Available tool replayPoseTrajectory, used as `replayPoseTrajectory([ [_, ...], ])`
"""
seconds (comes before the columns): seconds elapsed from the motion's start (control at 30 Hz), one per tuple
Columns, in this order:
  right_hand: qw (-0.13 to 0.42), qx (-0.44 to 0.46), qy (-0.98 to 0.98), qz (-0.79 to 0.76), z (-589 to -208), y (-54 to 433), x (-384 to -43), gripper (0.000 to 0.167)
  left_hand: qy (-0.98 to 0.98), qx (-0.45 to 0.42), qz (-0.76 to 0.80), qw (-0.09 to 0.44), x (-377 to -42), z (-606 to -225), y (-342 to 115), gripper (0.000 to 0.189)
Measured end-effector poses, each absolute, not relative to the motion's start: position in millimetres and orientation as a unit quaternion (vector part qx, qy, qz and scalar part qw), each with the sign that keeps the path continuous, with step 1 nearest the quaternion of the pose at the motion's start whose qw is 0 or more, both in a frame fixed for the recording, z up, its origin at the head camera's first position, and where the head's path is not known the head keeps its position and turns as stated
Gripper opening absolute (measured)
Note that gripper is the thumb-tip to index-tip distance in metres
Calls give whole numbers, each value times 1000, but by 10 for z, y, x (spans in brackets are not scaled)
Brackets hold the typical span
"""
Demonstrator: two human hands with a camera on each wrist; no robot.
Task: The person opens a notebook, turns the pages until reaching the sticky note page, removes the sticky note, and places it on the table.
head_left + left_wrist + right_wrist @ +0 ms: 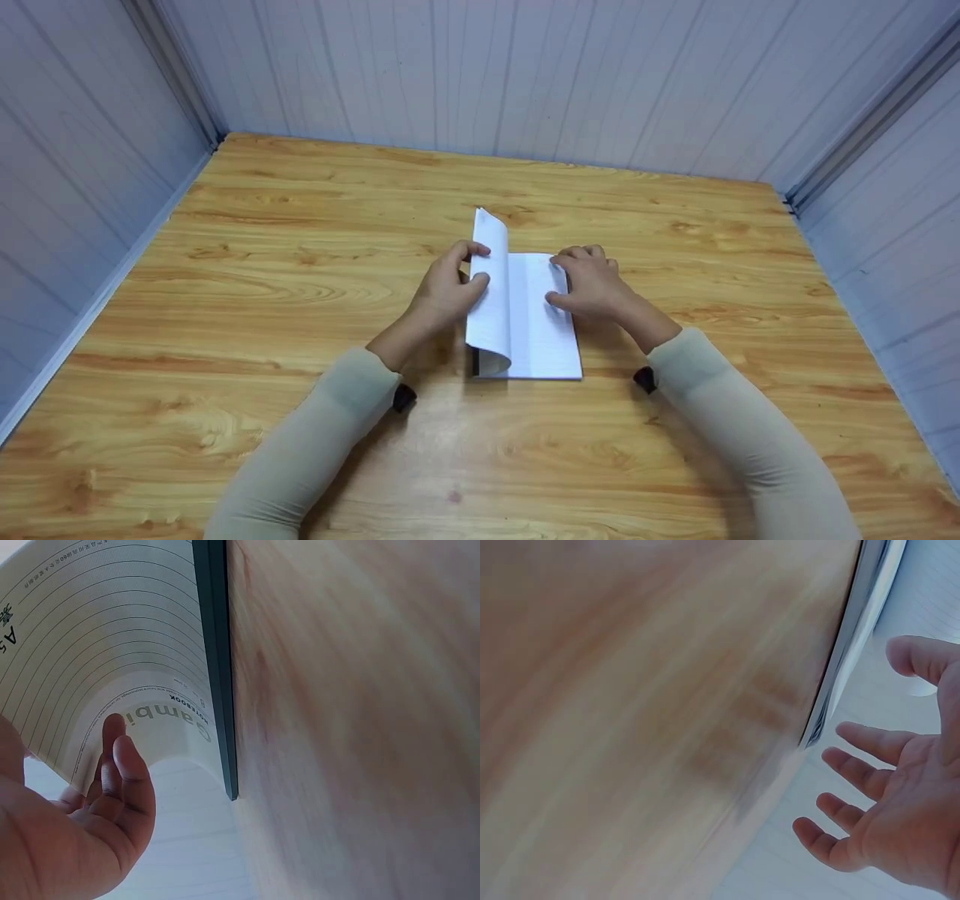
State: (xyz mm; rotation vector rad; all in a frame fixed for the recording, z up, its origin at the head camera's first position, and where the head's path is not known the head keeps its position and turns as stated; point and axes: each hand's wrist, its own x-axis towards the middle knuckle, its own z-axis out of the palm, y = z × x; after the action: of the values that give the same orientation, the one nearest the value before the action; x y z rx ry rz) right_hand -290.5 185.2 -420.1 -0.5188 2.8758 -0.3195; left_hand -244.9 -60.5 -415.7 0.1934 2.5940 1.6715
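Observation:
A notebook (553, 341) lies opened on the table, its lined white pages facing up. My left hand (442, 291) pinches the raised left-hand leaves between thumb and fingers; they stand up and curl over. From the left wrist view, the lined cover (124, 615) with "Gambi", "NOTEBOOK" and "A5" print arches beside a dark spine (216, 667), with the left fingers on its outer side. At the right edge of the pages, my right hand (592, 283) has its fingers spread and slightly bent. The right wrist view shows that palm with the fingers apart beside the notebook's edge (844, 652).
The wood-grain table (300, 225) extends around the notebook on all sides. White panelled walls (480, 75) border its back and both sides. A small black piece sits under each sleeve (352, 390) cuff.

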Motion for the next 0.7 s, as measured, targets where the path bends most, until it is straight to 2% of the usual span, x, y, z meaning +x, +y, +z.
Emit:
replayPoseTrajectory([
  [0.5, 137, -179, 972, -68, -4229, 1878, -2924, 85, 835, 62, 546, 27, -2441, -4157, -619, 35],
  [0.7, 138, -185, 970, -72, -4242, 1885, -2927, 87, 831, 61, 552, 25, -2434, -4152, -623, 37],
])
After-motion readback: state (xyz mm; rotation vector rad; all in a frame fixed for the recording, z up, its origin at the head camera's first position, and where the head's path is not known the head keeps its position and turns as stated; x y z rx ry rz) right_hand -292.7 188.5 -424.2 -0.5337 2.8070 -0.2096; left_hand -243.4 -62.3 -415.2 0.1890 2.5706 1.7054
